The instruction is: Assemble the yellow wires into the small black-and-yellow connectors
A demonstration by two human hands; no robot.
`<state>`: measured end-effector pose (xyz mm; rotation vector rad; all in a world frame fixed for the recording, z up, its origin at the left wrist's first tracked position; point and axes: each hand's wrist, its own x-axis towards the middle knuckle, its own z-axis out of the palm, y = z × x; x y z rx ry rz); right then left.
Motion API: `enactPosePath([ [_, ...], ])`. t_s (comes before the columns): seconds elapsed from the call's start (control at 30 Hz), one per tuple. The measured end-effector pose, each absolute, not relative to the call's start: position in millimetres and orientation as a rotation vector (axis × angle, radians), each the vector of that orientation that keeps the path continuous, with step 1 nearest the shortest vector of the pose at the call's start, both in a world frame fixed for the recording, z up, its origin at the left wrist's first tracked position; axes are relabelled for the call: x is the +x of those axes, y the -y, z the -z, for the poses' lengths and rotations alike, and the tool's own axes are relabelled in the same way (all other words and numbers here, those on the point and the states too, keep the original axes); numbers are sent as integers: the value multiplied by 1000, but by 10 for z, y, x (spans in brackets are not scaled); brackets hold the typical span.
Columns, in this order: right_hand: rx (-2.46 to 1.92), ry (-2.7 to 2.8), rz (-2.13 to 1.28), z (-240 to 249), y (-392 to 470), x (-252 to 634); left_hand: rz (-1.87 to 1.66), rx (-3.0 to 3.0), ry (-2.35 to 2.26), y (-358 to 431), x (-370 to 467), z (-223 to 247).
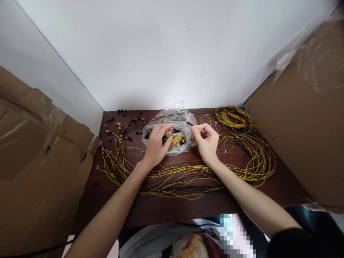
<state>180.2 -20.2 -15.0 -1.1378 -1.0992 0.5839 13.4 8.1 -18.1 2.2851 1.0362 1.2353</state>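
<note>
My right hand (206,139) pinches a small black connector piece (189,124) between thumb and fingers. Thin yellow and black wires (179,126) run from this piece leftward to my left hand (157,143). The left fingers curl loosely round the wires, with the thumb a little below the index finger. Beneath both hands lies a clear plastic bag (178,107), its mouth spread. Inside it are many small yellow and black plastic parts (177,141), partly hidden by the left hand.
A long bundle of yellow and black wires (174,173) curves across the brown table (107,200) under my forearms. A coil (232,118) sits at the back right. Loose black and yellow parts (120,130) lie at the left. Cardboard (303,107) flanks the right side, more cardboard (40,172) the left.
</note>
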Motion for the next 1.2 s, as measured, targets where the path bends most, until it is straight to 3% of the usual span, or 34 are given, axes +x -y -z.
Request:
enactPosePath([
  [0.27,-1071,974,-620,172,163,1841,-1337,2161,-1208,-146,-87,-31],
  [0.43,-1071,902,-635,158,144,1843,-1114,2244,-1326,-232,-334,-90],
  [0.67,-1014,837,-700,159,127,1849,-652,2475,-1154,-295,-495,-92],
  [1.2,-1032,817,-701,167,98,1880,-390,2327,-1068,-229,-477,-137],
])
